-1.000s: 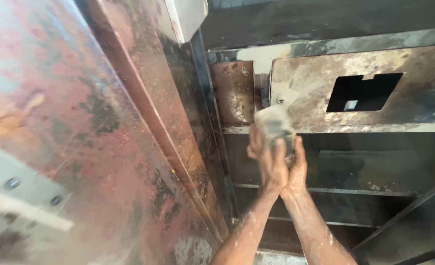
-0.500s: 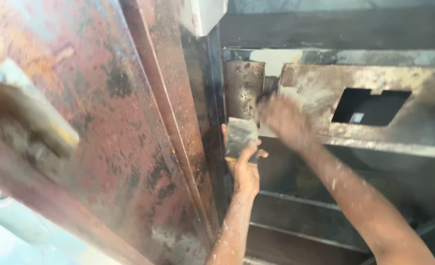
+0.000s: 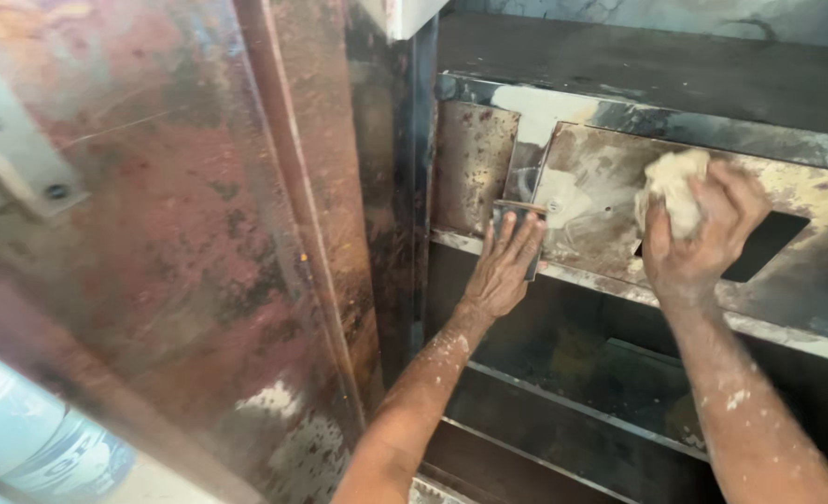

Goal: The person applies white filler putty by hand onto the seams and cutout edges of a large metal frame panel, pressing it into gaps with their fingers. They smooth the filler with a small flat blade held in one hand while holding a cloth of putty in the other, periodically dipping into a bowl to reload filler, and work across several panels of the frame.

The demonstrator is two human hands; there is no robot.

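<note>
Rust-stained metal fills the view: a large reddish-brown panel [image 3: 153, 261] stands closest on the left, with a pale bracket [image 3: 13, 149] bolted near its top edge and a light blue drum [image 3: 31, 439] at the bottom left corner. Just beyond the panel's edge rises a dark upright post [image 3: 414, 187].

Both forearms, flecked with white paste, reach up from the bottom of the view. The left hand [image 3: 503, 271] presses flat against a small metal scraper blade [image 3: 519, 229], its fingers [image 3: 517, 245] spread along the blade and holding it against the frame. The scraper sits where a small rusty plate [image 3: 475, 163] meets a wider horizontal plate [image 3: 601, 201] smeared with pale filler.

Further right, the right hand [image 3: 699, 238] is closed around a lump of off-white putty [image 3: 675, 191], held up against the wide plate just beside a dark rectangular cutout [image 3: 769, 247]. Below the plate run dark horizontal rails [image 3: 573, 401]. Farthest back, a dark flat shelf [image 3: 647, 65] spans the top.
</note>
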